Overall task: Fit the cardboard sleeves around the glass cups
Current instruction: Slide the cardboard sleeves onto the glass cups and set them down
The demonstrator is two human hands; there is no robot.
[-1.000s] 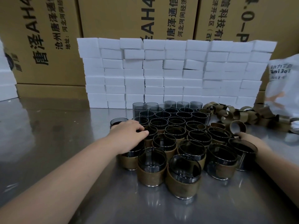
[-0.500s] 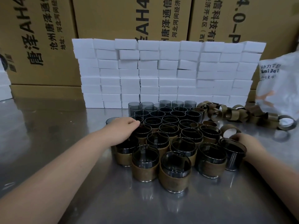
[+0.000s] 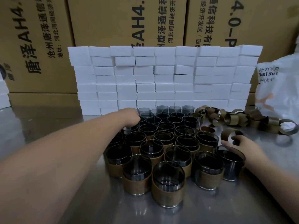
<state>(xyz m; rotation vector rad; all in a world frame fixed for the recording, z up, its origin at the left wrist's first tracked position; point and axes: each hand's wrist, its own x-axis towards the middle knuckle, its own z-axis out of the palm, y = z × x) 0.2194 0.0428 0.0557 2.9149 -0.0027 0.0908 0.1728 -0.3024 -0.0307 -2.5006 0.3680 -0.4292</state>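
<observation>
Large printed cardboard cartons (image 3: 113,38) are seen along the back, and a wall of stacked white foam blocks (image 3: 165,78) is set in front of them on a reflective steel tabletop (image 3: 40,126). A tight cluster of smoky glass cups (image 3: 187,141) is gathered in the middle of the tabletop, just before the blocks. The nearer cups are wrapped in brown sleeves, as on the front cup (image 3: 168,178), while the rear cups (image 3: 175,109) are left bare. A heap of loose sleeves (image 3: 234,118) is spread to the right of the cluster, near a white plastic bag (image 3: 278,88). The left hand (image 3: 129,118) is stretched over the far left edge of the cluster, beside the bare rear cups; its fingers are turned down and hidden, so it cannot be told whether anything is held. The right hand (image 3: 242,146) is placed at the right edge of the cluster, where a single cardboard sleeve (image 3: 226,132), stood on its edge, is pinched by the curled fingers. One finger is laid out toward the rim of an unsleeved cup (image 3: 231,167) directly below that hand.
</observation>
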